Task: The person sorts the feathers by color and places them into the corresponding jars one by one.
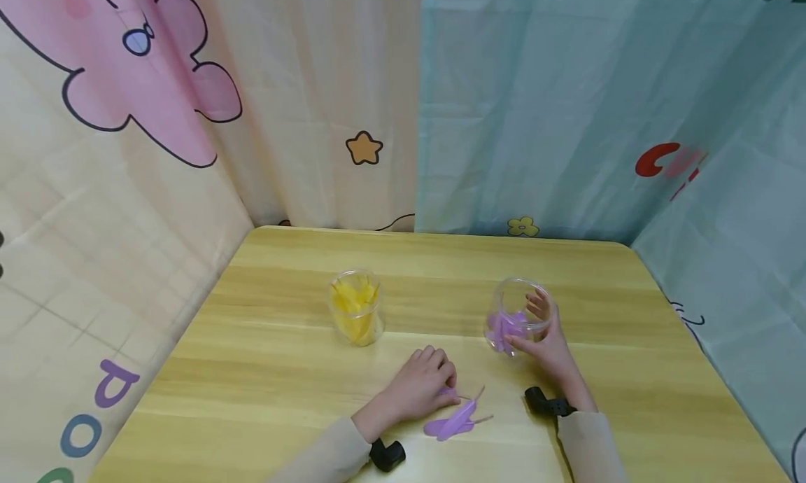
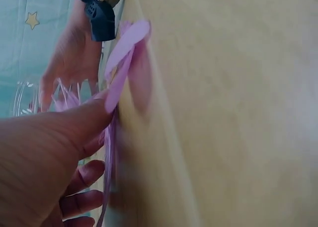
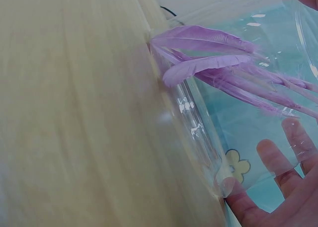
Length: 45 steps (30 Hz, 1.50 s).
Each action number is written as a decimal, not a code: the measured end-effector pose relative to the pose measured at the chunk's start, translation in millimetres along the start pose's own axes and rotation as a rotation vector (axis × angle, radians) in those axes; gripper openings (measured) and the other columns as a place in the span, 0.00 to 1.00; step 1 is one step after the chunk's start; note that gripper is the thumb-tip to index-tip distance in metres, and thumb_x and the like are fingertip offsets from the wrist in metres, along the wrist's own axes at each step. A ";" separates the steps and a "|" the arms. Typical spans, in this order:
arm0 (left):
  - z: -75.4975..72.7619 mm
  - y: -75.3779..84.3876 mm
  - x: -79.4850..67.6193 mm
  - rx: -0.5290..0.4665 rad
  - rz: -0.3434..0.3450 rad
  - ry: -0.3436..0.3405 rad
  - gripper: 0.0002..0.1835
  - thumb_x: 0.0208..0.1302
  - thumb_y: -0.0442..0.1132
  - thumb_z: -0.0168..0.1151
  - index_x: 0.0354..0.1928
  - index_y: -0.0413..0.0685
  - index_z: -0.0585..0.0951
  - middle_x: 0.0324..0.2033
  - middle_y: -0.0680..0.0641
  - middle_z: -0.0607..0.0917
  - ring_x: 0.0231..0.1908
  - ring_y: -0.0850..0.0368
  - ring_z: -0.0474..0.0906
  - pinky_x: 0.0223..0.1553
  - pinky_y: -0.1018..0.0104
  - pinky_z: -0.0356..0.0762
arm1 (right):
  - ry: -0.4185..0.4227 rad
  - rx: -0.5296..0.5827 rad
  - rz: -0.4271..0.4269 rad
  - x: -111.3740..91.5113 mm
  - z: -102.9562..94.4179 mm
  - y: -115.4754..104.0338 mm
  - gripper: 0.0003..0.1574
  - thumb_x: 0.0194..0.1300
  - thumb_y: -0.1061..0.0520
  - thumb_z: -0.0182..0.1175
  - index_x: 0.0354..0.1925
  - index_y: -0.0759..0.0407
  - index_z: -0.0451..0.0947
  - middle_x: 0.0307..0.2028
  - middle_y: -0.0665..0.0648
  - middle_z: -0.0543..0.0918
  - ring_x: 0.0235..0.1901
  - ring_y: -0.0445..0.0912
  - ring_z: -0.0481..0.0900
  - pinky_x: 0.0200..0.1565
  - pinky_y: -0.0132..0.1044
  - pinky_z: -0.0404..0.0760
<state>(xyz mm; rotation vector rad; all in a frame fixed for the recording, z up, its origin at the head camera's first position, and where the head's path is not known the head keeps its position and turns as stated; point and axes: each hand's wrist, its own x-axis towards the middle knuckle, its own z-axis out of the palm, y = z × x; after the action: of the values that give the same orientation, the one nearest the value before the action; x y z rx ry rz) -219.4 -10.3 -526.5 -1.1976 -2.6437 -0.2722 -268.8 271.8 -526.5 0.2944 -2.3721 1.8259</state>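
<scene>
My left hand (image 1: 420, 386) is low over the table, its thumb and fingertips pinching a purple feather (image 2: 117, 88). Just beside it, loose purple feathers (image 1: 458, 423) lie crossed on the wood, their thin quills pointing right. My right hand (image 1: 549, 343) holds a clear cup (image 1: 518, 283) from its right side, thumb at the front and fingers around the back. Inside that cup, several purple feathers (image 3: 218, 70) lean together near the bottom and side, shown close up in the right wrist view.
To the left, a second clear cup (image 1: 378, 325) stands upright with yellow feathers (image 1: 355, 297) in it. The wooden table (image 1: 252, 371) reaches back to patterned curtains (image 1: 327, 84) along its far edge and sides. Each wrist wears a small black camera (image 1: 387, 456).
</scene>
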 end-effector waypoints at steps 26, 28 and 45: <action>-7.1 12.3 12.7 0.510 0.102 -0.081 0.11 0.59 0.47 0.51 0.27 0.50 0.77 0.25 0.54 0.68 0.30 0.59 0.58 0.31 0.70 0.55 | -0.001 0.033 -0.018 -9.9 10.1 -26.8 0.61 0.49 0.71 0.66 0.70 0.55 0.40 0.66 0.70 0.51 0.65 0.66 0.49 0.58 0.70 0.49; -5.8 8.6 13.7 0.447 0.074 -0.091 0.11 0.57 0.48 0.52 0.27 0.49 0.78 0.26 0.54 0.68 0.30 0.59 0.59 0.31 0.70 0.57 | -0.001 0.041 -0.024 -9.5 11.0 -25.7 0.61 0.49 0.71 0.66 0.70 0.56 0.40 0.66 0.69 0.51 0.65 0.66 0.49 0.58 0.70 0.49; -66.2 -21.8 96.3 -0.703 -0.198 0.351 0.03 0.64 0.41 0.56 0.37 0.51 0.75 0.39 0.51 0.73 0.43 0.55 0.64 0.42 0.65 0.63 | 0.006 0.009 -0.029 -2.7 3.1 1.2 0.64 0.48 0.66 0.69 0.71 0.47 0.39 0.67 0.61 0.52 0.66 0.60 0.51 0.58 0.69 0.53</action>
<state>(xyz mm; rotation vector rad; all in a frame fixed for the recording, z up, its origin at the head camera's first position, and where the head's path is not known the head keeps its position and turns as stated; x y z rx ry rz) -289.1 27.2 -437.8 -0.9153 -2.4007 -1.3934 -266.5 269.3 -529.1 0.3221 -2.3437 1.8219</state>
